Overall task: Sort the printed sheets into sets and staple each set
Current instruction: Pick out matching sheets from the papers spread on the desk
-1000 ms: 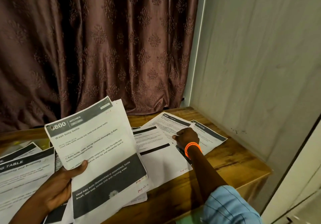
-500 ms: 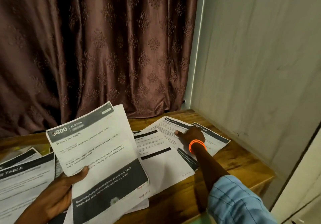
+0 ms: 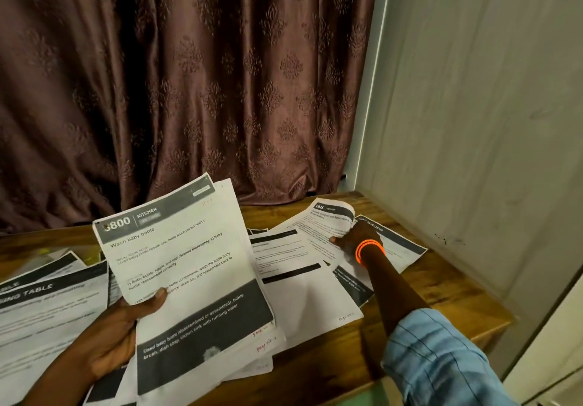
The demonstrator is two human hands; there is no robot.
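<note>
Near the table's far right corner, your right hand (image 3: 355, 241) pinches the "2945" sheet (image 3: 328, 221), curling its edge up to lift it free. Your left hand (image 3: 121, 327) grips the "Wash baby bottle" set (image 3: 189, 267) upright, thumb clamped across it, probably so the heading stays readable. Loose sheets (image 3: 303, 286) crowd the wooden table (image 3: 441, 295); wall and curtain hem the far side.

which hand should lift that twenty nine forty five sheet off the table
Right. The right hand already has its grip on the 2945 sheet, curling its far edge up. The left hand is busy holding the 3800 set.
</note>
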